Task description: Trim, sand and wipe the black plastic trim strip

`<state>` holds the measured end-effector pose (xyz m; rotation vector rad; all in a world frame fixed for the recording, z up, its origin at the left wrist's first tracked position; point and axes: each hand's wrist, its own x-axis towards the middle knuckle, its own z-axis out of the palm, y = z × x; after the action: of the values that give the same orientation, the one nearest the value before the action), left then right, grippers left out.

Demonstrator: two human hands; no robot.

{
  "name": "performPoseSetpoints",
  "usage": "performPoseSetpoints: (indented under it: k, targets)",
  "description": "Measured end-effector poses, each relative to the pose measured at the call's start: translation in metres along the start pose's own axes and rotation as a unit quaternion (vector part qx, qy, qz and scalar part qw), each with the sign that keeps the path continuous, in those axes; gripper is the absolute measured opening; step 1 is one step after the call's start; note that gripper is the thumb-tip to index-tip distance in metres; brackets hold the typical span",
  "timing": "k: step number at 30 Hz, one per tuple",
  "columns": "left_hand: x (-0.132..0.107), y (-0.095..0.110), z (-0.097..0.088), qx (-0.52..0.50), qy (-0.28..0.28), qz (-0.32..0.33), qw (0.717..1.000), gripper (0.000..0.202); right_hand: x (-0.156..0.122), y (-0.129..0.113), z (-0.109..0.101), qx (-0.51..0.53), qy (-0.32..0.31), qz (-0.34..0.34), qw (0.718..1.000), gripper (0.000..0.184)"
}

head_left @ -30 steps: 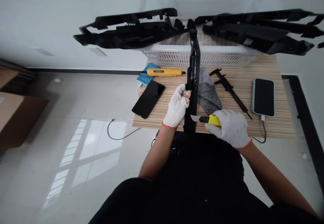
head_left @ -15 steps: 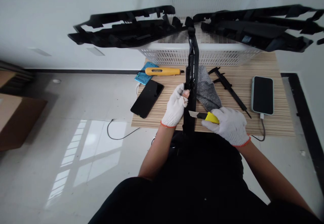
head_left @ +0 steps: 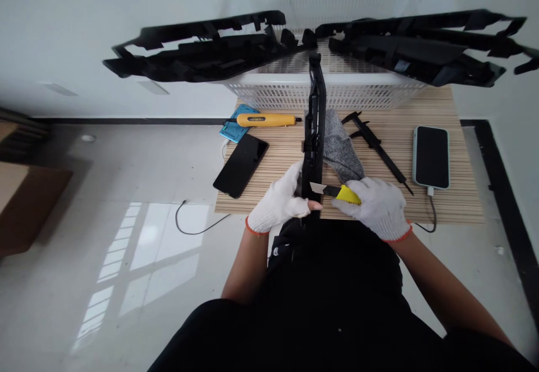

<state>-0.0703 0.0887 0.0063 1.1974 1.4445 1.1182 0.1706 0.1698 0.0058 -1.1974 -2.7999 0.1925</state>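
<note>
A long black plastic part [head_left: 315, 119] stretches from the basket's rim towards my body. My left hand [head_left: 283, 199], in a white knit glove with a bare thumb tip, grips its near end; the fingers behind it are partly hidden. A yellow utility knife [head_left: 347, 194] sits in my gloved right hand [head_left: 379, 206], closed round the handle. Its extended blade points left and overlaps the black part just above my left thumb; whether it touches cannot be made out. Beneath and to the right of the part lies a grey cloth [head_left: 343, 153].
More black plastic parts [head_left: 202, 58] rest across a white slotted basket [head_left: 269, 94] at the back. On the striped table [head_left: 278, 164] lie a yellow rotary tool [head_left: 265, 119], a dark phone [head_left: 241, 165], a black caliper [head_left: 381, 150] and a cabled power bank [head_left: 431, 156]. Cardboard boxes [head_left: 33, 198] stand left.
My left hand has slid down the black part to its near end, its thumb now below the blade. The knife stays over the part in my right hand. The whole view has shifted slightly.
</note>
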Motion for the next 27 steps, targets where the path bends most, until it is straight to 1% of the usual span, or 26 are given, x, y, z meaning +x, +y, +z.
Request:
performPoseSetpoints:
  k: [1, 3, 5, 9, 15, 19, 22, 27]
  targets:
    - [-0.0034, 0.0011, -0.0014, 0.053, -0.006, -0.019, 0.998, 0.087, 0.0000, 0.0005, 0.0002, 0.002, -0.003, 0.002, 1.000, 0.058]
    - [-0.0066, 0.0020, -0.0020, 0.140, -0.002, -0.044, 0.989, 0.078, -0.0002, 0.0014, 0.0004, 0.008, -0.007, 0.001, 1.000, 0.060]
    - [-0.0059, 0.0005, -0.0012, 0.167, 0.003, -0.042, 0.985, 0.067, -0.0005, 0.0020, 0.0001, 0.013, -0.005, -0.006, 1.000, 0.061]
    - [-0.0027, -0.0034, -0.0004, 0.178, 0.004, -0.018, 0.984, 0.059, -0.0013, 0.0021, -0.0004, 0.022, -0.008, -0.007, 1.000, 0.061]
    - [-0.0034, 0.0034, -0.0003, 0.184, -0.024, -0.037, 0.982, 0.035, -0.0016, 0.0033, 0.0024, 0.023, 0.009, -0.006, 1.000, 0.060]
    - [-0.0025, 0.0037, -0.0010, 0.182, -0.024, -0.021, 0.983, 0.033, -0.0017, 0.0041, 0.0024, 0.022, 0.010, -0.017, 1.000, 0.058]
    - [-0.0013, 0.0013, -0.0019, 0.175, -0.031, -0.021, 0.984, 0.031, -0.0013, 0.0032, 0.0016, 0.022, 0.012, -0.006, 1.000, 0.059]
    - [-0.0005, -0.0024, -0.0028, 0.160, -0.035, -0.021, 0.986, 0.035, -0.0003, 0.0023, 0.0008, 0.026, 0.005, 0.000, 1.000, 0.063]
